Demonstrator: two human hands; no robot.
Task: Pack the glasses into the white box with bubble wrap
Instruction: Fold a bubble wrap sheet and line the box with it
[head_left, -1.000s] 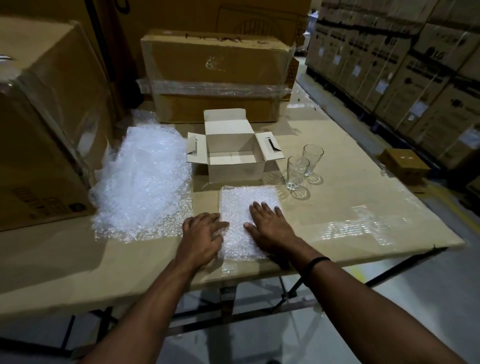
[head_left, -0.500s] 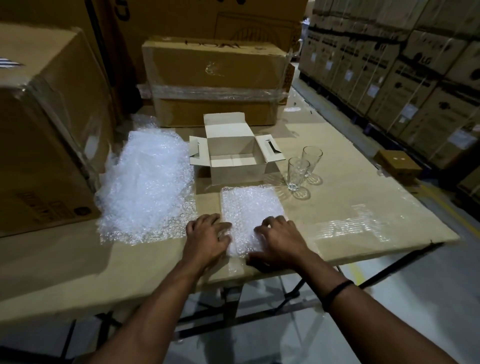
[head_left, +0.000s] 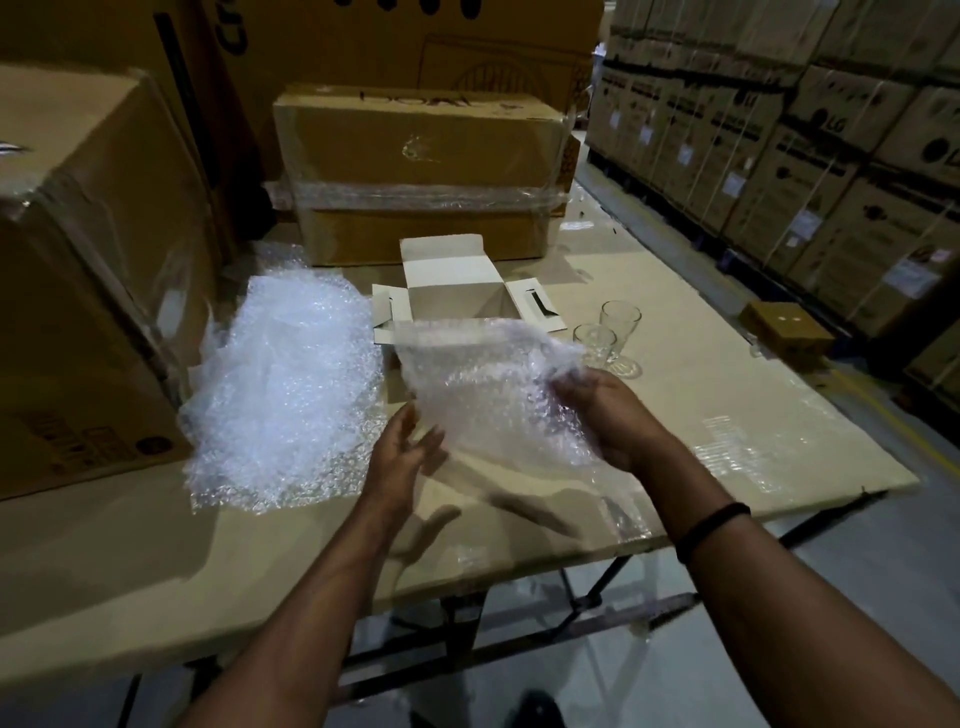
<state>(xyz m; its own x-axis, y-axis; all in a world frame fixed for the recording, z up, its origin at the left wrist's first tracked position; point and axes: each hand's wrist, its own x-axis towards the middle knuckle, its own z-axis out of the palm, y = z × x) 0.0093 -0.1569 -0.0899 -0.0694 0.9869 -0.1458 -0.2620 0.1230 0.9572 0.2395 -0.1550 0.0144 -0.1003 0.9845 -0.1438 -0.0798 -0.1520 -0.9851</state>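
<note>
Right hand (head_left: 609, 415) grip holds bubble wrap sheet (head_left: 483, 374) above bench (head_left: 737, 415), in front of white box (head_left: 452, 291). Left hand (head_left: 402, 457) grip wide, fingers loose at the sheet's edge.

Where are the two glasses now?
In the head view, the two glasses stand on the table, right of the white box, just beyond the right hand.
</note>
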